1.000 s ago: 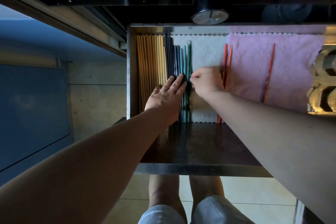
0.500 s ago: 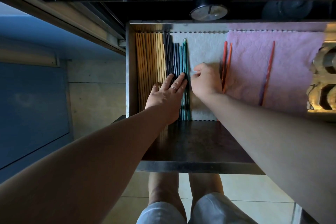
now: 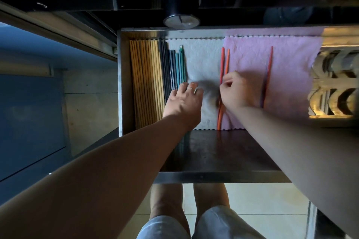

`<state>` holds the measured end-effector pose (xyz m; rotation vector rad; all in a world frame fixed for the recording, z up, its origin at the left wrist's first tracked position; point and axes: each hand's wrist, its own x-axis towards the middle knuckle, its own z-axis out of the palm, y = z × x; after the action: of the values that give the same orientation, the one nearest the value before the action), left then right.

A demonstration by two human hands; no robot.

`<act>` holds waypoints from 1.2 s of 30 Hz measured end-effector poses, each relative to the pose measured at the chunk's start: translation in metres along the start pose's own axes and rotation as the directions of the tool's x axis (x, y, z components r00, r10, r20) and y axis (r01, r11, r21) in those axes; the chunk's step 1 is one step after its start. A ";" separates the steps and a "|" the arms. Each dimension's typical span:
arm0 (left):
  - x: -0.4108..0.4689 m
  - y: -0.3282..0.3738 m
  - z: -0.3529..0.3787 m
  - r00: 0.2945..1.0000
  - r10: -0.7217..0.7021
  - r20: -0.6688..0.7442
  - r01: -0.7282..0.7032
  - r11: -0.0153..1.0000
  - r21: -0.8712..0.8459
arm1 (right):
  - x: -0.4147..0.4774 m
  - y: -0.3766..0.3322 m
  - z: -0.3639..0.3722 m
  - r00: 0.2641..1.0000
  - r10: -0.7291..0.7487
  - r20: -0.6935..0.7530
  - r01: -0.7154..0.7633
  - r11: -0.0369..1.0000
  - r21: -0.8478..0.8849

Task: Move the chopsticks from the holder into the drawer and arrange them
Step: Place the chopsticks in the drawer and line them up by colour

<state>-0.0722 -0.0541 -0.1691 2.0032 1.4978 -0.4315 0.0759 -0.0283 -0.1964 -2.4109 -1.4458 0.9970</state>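
An open steel drawer (image 3: 124,83) holds rows of chopsticks. Wooden chopsticks (image 3: 144,75) lie along its left wall, dark ones (image 3: 164,68) beside them, then blue and teal chopsticks (image 3: 177,68). Two orange chopsticks (image 3: 223,62) lie at the seam of a white cloth (image 3: 202,56) and a pink cloth (image 3: 250,54). A single red and purple chopstick (image 3: 269,66) lies on the pink cloth. My left hand (image 3: 182,103) rests flat over the near ends of the blue and teal chopsticks. My right hand (image 3: 239,91) has its fingers pinched on the orange chopsticks. The black holder (image 3: 177,2) stands behind the drawer.
A shiny patterned metal rack (image 3: 334,87) fills the drawer's right end. The drawer's front part (image 3: 223,151) is bare dark metal. A cupboard front and rail run along the left. My knees show below the drawer over a tiled floor.
My right hand has left the teal chopsticks and moved right onto the orange pair. My left hand has slid slightly right, staying on the blue and teal row.
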 end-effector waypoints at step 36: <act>0.045 0.071 0.016 0.847 -0.493 0.197 0.512 0.660 -0.550 | 0.037 0.082 -0.058 0.990 0.133 0.041 -0.125 0.979 -0.158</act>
<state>0.0104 -0.0440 -0.1888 1.0737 1.8817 -0.1685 0.1830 -0.0287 -0.2060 -2.6384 -1.4495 1.0153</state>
